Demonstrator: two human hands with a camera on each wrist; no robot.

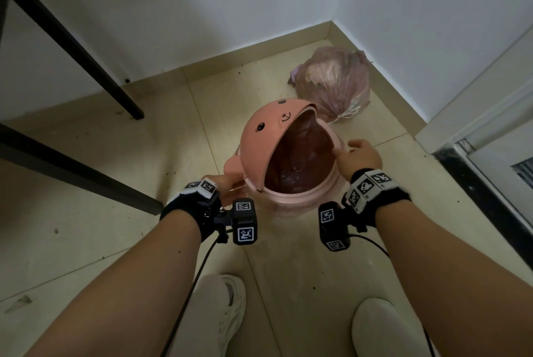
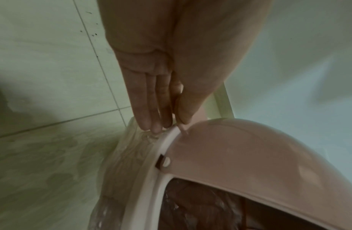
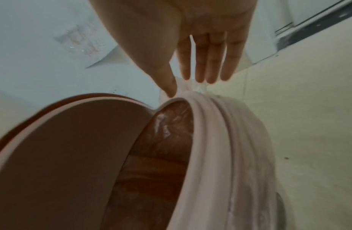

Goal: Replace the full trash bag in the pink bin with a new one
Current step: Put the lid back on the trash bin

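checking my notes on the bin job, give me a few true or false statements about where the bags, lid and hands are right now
1. A tied full bag lies on the floor in the corner behind the pink bin. True.
2. The bin has no liner. False: a new bag lines it, folded over the rim.
3. The lid is fully shut. False: it is tipped open.
4. The right hand pinches bag film at the rim. True.
5. The left hand holds the tied bag. False: its fingers are at the bin's rim.
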